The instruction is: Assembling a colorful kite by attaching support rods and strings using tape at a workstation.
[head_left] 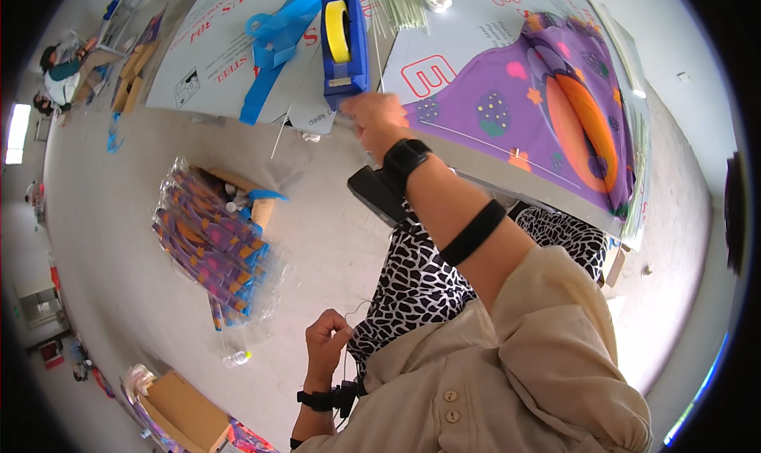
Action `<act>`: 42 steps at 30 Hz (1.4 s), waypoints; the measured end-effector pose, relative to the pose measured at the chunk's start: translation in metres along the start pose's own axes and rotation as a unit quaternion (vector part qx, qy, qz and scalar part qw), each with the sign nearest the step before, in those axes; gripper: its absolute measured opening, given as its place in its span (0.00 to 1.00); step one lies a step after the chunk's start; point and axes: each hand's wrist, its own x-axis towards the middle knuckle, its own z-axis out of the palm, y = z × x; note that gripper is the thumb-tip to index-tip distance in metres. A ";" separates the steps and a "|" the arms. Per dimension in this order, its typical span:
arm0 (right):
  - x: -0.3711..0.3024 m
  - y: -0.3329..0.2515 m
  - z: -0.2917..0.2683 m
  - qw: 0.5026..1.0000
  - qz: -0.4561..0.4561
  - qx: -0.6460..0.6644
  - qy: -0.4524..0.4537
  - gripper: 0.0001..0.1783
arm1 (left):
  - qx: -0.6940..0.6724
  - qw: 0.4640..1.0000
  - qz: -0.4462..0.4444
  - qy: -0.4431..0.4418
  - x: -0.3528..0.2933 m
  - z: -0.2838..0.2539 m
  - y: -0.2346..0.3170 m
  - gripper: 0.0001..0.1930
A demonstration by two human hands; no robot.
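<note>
My right hand (376, 118) reaches over the table's near edge, at the front end of a blue tape dispenser (357, 57) with a yellow-cored roll. Its fingers are slightly smeared, and whether they hold anything does not show. To its right lies a purple printed cloth (483, 88) with orange and pink shapes, and a thin white rod (476, 145) rests along its near edge. Lower down, beside my patterned trousers, my left hand (326, 334) hangs with curled fingers, apart from the table; what they hold, if anything, is hidden.
Blue ribbon (273, 49) and a bundle of thin pale rods (399, 5) lie on the printed-film tabletop (214, 41). On the floor at left, plastic-wrapped purple packs (210, 243) cover a carton. An open cardboard box (182, 409) stands lower left. Another person (62, 76) is far left.
</note>
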 end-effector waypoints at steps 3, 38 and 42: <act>-0.024 -0.001 0.007 0.998 0.045 0.040 -0.034 0.06 | 0.012 0.999 -0.003 0.035 -0.013 -0.017 -0.027 0.04; -0.120 0.039 -0.420 0.944 -0.130 0.001 0.303 0.05 | 0.192 0.970 0.144 -0.050 0.256 0.123 0.140 0.05; -0.125 0.039 -0.418 0.935 -0.116 -0.092 0.322 0.05 | 0.239 0.961 0.133 -0.035 0.272 0.127 0.128 0.03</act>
